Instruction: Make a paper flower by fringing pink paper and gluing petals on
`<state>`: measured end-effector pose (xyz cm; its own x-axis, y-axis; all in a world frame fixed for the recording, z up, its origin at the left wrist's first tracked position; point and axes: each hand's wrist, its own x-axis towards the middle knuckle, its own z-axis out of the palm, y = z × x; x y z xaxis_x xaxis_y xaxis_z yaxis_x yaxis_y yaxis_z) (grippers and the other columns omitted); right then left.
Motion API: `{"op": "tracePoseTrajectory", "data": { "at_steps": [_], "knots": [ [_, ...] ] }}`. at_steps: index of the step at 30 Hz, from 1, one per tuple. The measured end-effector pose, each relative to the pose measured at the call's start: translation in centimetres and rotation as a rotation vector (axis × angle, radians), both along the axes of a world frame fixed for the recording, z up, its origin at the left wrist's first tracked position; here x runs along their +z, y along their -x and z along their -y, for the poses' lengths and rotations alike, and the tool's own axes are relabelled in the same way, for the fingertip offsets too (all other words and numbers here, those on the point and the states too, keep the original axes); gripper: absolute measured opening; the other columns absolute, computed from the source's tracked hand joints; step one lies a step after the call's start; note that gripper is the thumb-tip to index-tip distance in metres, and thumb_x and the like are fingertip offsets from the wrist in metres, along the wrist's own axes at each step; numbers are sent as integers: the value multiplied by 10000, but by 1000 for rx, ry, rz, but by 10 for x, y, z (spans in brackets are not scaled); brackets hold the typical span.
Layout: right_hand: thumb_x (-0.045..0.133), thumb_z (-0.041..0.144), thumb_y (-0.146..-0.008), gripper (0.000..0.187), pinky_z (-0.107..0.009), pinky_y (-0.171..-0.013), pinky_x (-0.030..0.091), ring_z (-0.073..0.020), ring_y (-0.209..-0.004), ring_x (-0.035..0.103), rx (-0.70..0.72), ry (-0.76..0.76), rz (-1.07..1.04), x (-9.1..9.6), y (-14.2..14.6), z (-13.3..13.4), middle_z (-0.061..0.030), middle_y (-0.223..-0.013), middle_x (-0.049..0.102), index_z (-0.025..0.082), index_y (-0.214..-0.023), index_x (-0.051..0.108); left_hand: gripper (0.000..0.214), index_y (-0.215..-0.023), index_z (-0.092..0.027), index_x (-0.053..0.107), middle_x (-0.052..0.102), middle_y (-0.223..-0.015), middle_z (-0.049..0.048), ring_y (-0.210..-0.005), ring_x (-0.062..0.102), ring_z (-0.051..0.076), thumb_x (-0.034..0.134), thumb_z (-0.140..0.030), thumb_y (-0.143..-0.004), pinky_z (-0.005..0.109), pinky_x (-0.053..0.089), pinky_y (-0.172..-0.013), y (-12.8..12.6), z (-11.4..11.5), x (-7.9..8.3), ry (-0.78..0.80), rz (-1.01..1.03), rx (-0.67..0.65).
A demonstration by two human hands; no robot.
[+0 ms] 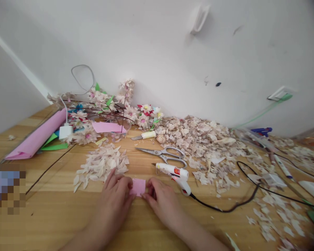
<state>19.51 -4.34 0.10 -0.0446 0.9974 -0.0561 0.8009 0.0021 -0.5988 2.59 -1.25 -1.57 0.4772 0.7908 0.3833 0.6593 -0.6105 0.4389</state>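
Observation:
A small piece of pink paper (139, 186) is held low over the wooden table between my two hands. My left hand (117, 191) pinches its left edge, and my right hand (161, 197) grips the right edge between thumb and fingers. Just beyond my left hand lies a pile of pale, petal-shaped pieces (106, 158). To the right of the paper rests a white glue gun (174, 172) with a small red light and a black cord. Silver scissors (164, 153) lie behind it, blades pointing left.
Handmade flowers (102, 99) on dark stems and a pink paper roll (39, 136) sit at the back left, near a white charger (66, 131). A cutter knife (145, 135) lies behind the scissors. Dried peel scraps (193, 136) spread along the wall; a blue glue gun (261, 131) is far right.

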Motion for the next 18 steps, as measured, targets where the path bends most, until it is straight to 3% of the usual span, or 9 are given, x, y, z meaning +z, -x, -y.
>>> {"op": "tracePoseTrajectory", "data": {
  "at_steps": [6, 10, 13, 18],
  "knots": [
    [590, 104, -755, 131, -249, -585, 417, -162, -659, 588, 6, -19, -15, -3, -1, 2, 9, -722, 629, 206, -787, 514, 231, -1010, -192, 538, 650, -908, 29, -981, 554, 186, 460, -93, -816, 485, 202, -1076, 4, 16, 8, -180, -75, -177],
    [603, 106, -754, 127, -262, -592, 428, -170, -657, 584, -5, -51, 8, -6, -1, 2, -1, -720, 627, 197, -750, 515, 269, -1091, -164, 540, 677, -900, 41, -994, 568, 198, 427, -129, -849, 462, 236, -1064, 5, 20, 6, -288, -112, -213],
    [597, 101, -757, 119, -276, -615, 443, -178, -680, 588, 10, -88, 8, -4, -3, 4, -16, -746, 634, 184, -802, 526, 267, -1086, -145, 542, 677, -912, 64, -967, 589, 211, 418, -134, -850, 483, 291, -1034, 4, 20, 4, -286, -130, -202],
    [485, 121, -839, 137, -290, -702, 455, -183, -793, 595, 207, -203, -11, 6, -10, 14, -41, -870, 649, 194, -941, 541, 268, -1075, -136, 513, 657, -953, 85, -954, 599, 209, 429, -99, -823, 506, 347, -1005, 4, 20, 6, -192, -140, -208]
  ]
}}
